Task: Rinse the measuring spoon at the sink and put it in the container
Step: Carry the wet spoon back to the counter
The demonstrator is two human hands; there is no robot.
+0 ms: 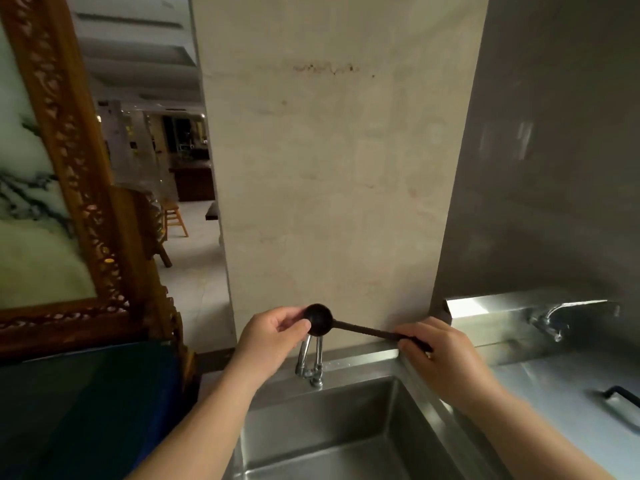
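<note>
A black measuring spoon (349,326) with a round bowl and a long thin handle is held level above the back of a stainless steel sink (408,410). My right hand (440,355) grips the end of the handle. My left hand (273,336) pinches the bowl at its left side, fingers touching it. Just under the bowl stands a chrome tap (311,358) at the sink's back rim; no water is seen running. No container shows in this view.
A second tap (550,322) sits on a steel counter (554,382) to the right, with a black handle (620,398) near its edge. A carved wooden frame (79,188) and a dark blue surface (90,403) stand at the left. A beige wall (339,168) rises behind.
</note>
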